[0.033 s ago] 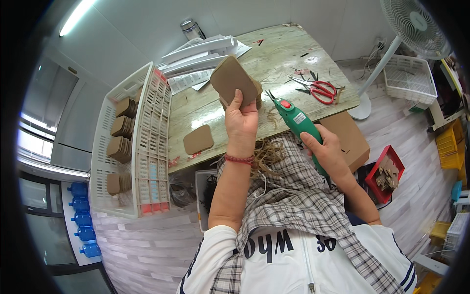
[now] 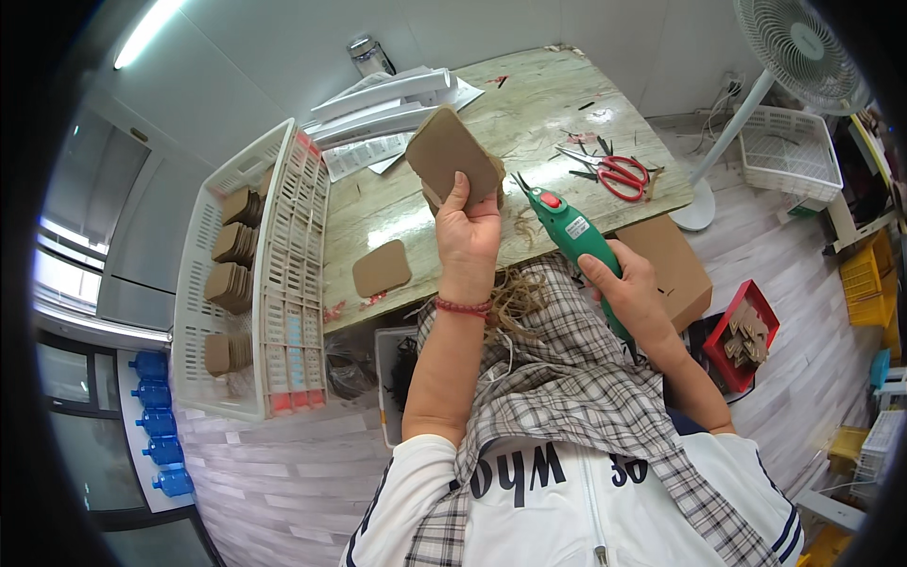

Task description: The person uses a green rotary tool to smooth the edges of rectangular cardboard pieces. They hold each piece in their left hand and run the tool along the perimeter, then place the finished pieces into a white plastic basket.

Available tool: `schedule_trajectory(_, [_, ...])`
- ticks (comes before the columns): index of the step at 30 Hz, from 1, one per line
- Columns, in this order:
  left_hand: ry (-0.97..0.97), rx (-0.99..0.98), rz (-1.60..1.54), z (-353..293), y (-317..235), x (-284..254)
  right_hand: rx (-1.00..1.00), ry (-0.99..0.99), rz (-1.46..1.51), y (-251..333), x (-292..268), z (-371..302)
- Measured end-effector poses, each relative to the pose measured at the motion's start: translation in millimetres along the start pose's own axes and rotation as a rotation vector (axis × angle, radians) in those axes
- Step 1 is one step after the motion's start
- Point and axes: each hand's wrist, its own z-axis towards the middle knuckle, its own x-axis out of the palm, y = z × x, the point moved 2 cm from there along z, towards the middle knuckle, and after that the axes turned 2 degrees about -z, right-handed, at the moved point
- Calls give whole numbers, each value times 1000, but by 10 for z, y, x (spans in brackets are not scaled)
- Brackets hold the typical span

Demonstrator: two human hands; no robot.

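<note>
Presently left hand [image 2: 470,231] grips stacked brown pieces [image 2: 450,156] above table [image 2: 548,99], thumb on top; right hand [image 2: 625,285] wrapped round green power tool [image 2: 573,230] at table's near edge; loose brown piece [image 2: 382,268] on table's left side.

We see pale, panelled walls [image 2: 515,33] beyond the far edge of the table [image 2: 543,94], whose greenish, marbled top catches glare. Well past its left edge, a bright strip light [image 2: 148,33] slants high up, and lower down we have daylight showing in a window [image 2: 64,288], with dark-framed glass panes [image 2: 109,463] beneath. Grey-white, wood-look planks cover our floor [image 2: 283,463]. A white standing fan [image 2: 803,42] rests its round base just beside the table's near right corner; behind its pole we notice a wall socket [image 2: 733,83].
</note>
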Motion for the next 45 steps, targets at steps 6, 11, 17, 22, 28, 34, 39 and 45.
schedule_trajectory(6, [31, -66, -127, -36, 143, -32, 40, 11, 39, -8, 6, -29])
schedule_trajectory(11, [70, -75, -134, -62, 191, -60, 44, 11, 46, 9, 10, -38])
schedule_trajectory(17, [72, -94, -103, -169, 257, -52, 45, 22, 56, 13, -10, -18])
schedule_trajectory(22, [94, -127, -66, -195, 305, -203, 31, 32, 104, 58, -17, 1])
schedule_trajectory(28, [119, -140, 22, -371, 423, -264, 46, -12, 69, 36, -83, 63])
schedule_trajectory(34, [105, -167, 183, -453, 428, -426, 43, -30, 59, 63, -154, 106])
schedule_trajectory(39, [199, -110, 426, -424, 173, -511, 73, 31, 51, 61, -273, 83])
schedule_trajectory(45, [323, -82, 724, -305, -299, -529, 88, 168, -40, -3, -431, -3])
